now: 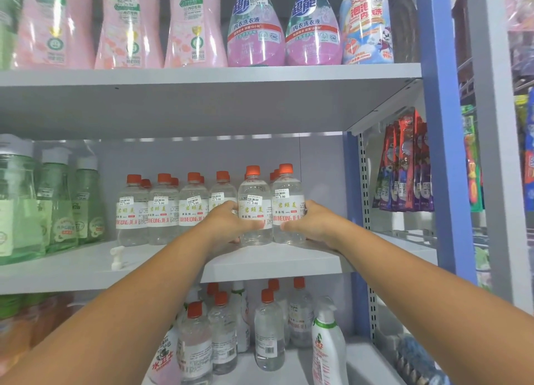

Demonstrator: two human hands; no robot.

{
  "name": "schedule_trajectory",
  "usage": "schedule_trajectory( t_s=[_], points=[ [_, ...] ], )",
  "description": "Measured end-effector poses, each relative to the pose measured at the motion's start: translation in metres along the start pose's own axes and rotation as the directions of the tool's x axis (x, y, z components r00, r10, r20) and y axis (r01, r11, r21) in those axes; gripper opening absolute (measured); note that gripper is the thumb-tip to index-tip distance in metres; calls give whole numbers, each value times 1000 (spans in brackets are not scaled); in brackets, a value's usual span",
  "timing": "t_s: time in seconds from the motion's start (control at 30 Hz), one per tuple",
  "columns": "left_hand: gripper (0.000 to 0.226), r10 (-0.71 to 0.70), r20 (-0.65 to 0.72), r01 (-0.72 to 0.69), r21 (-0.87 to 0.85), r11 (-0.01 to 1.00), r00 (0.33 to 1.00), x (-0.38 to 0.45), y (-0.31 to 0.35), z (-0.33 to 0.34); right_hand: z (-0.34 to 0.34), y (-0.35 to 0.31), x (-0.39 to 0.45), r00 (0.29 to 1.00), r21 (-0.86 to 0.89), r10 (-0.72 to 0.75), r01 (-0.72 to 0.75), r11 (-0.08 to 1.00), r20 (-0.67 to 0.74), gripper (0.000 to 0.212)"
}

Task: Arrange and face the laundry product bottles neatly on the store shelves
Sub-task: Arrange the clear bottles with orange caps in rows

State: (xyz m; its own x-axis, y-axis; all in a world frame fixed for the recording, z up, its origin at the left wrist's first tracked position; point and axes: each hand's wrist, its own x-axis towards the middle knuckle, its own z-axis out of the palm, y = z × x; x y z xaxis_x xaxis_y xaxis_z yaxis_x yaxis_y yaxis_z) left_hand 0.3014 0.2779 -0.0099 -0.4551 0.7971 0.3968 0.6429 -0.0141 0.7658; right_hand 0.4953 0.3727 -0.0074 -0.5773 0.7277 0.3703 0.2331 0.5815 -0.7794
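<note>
On the middle shelf (pixel 260 259) stands a row of clear bottles with orange caps and white labels (pixel 161 211). My left hand (pixel 231 220) wraps the left side of one front bottle (pixel 255 191). My right hand (pixel 310 223) grips the right side of the neighbouring bottle (pixel 288 194). These two bottles stand upright, touching each other, slightly forward of the row, labels facing me. More orange-capped bottles stand behind them, partly hidden.
Green bottles (pixel 57 202) fill the shelf's left end, and a small white pump part (pixel 117 257) lies loose near the front edge. Pink, purple and blue bottles (pixel 254 26) line the shelf above. Mixed clear bottles (pixel 265 327) crowd the shelf below. Hanging packets (pixel 404 168) sit right.
</note>
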Motion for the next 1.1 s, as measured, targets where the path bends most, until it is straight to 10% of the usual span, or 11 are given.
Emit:
schedule_trajectory(
  t_s=[0.27, 0.4, 0.53, 0.73, 0.93, 1.1],
  points=[
    [61, -1, 2, 1, 21, 1000, 1000, -15, 13, -3, 0, -4, -4, 1000, -24, 1, -1, 1000, 3, 23],
    [71, 180, -264, -186, 1, 982, 948, -71, 27, -22, -4, -22, -46, 934, -138, -176, 139, 981, -310, 60],
    [33, 236, -477, -372, -214, 903, 847, -164, -16, -24, 26, -17, -132, 866, 378, -405, 494, 783, -293, 21],
    [25, -88, -451, -26, -241, 970, 888, -192, -155, 38, 157, 77, -120, 987, 236, 34, -71, 969, 160, 19],
    [53, -178, -335, 93, -254, 963, 925, -173, -211, 90, 222, 181, -56, 934, 101, 281, -265, 959, -220, 60],
    [86, -221, -385, 154, -197, 968, 896, -149, -238, 104, 232, 202, -39, 909, 155, 289, -253, 955, -299, 41]
  ],
)
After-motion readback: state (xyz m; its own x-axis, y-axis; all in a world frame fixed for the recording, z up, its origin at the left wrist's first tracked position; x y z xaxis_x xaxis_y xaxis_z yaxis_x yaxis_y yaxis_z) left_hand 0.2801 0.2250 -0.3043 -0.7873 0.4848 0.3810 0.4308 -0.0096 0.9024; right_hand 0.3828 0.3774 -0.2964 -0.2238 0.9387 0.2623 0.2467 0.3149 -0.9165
